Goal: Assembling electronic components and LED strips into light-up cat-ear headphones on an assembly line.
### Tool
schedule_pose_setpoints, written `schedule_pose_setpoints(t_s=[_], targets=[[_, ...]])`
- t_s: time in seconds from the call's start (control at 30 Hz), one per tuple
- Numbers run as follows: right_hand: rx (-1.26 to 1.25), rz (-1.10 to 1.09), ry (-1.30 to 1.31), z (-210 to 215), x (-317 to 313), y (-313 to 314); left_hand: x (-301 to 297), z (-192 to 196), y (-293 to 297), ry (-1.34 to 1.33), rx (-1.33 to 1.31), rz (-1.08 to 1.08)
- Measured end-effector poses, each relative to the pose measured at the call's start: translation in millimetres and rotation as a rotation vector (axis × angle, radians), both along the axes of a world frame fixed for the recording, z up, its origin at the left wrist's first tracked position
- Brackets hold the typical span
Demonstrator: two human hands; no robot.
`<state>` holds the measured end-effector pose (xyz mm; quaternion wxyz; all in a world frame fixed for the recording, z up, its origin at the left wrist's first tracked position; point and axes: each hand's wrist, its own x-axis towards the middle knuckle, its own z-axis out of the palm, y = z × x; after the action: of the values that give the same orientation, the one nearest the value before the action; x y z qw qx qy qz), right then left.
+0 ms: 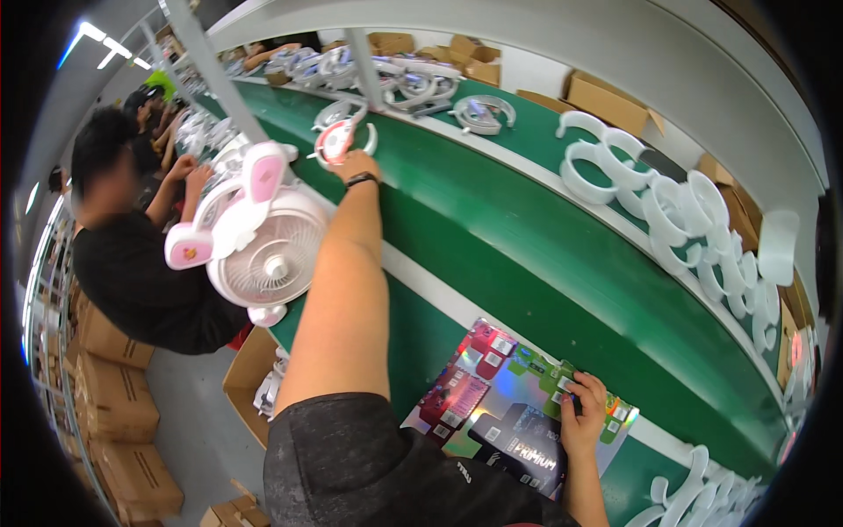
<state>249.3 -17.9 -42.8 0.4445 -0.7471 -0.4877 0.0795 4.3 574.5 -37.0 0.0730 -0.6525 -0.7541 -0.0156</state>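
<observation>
My left arm stretches far over the green conveyor belt. At its end my left hand (356,165) is closed on a pink-and-white rounded plastic part (334,140), beside white curved plastic pieces; its fingertips are partly hidden. Nearer me, a shiny printed sheet (479,389) in silver, red, green and black lies on the bench. My right hand (583,415) rests on the sheet's right side, fingers loosely bent and apart from the thumb. Left of my arm stands a white fan (272,255) with pink-lined rabbit ears.
White curved plastic pieces (676,211) crowd the ledge beyond the belt (527,237), with more at lower right. At left a person in black (149,272) works close by. Cartons (118,395) stack along the floor. A metal post (211,70) rises near the fan.
</observation>
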Motion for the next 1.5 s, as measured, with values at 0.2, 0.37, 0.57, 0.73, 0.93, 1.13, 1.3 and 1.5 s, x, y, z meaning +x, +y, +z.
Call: schedule_pose_setpoints(t_s=[0.2, 0.37, 0.57, 0.73, 0.93, 1.13, 1.3, 1.5], targets=[[0.009, -0.004, 0.043, -1.0, -1.5, -5.5, 44.5, -8.7, -11.0, 0.138, -0.038, -0.196], [0.008, 0.048, 0.279, -2.9, 9.1, -9.2, 107.3, 24.8, -95.9, -0.011, -0.142, -0.610], [-0.138, 0.134, 0.177, 44.1, 17.8, 27.0, 157.3, 55.4, -226.2, -0.243, -0.165, -0.916], [-0.015, 0.268, -0.575, 83.4, 26.4, 108.9, 167.7, 57.9, -326.8, -0.511, -0.249, -1.220], [-0.146, 0.416, -0.636, 43.6, 85.5, 116.9, 148.2, 69.0, -364.3, -0.888, -0.312, -1.413], [-0.106, 0.070, 0.247, 26.3, 89.3, 86.8, 94.6, 28.5, -243.1, -0.871, 0.010, -0.613], [0.104, -0.141, 0.879, 16.1, 101.3, 85.5, 132.1, 10.4, -231.6, -0.793, 0.298, -0.465], [0.157, -0.207, 1.127, 12.1, 100.4, 74.8, 112.0, 10.2, -218.9, -0.537, -0.187, -0.578]])
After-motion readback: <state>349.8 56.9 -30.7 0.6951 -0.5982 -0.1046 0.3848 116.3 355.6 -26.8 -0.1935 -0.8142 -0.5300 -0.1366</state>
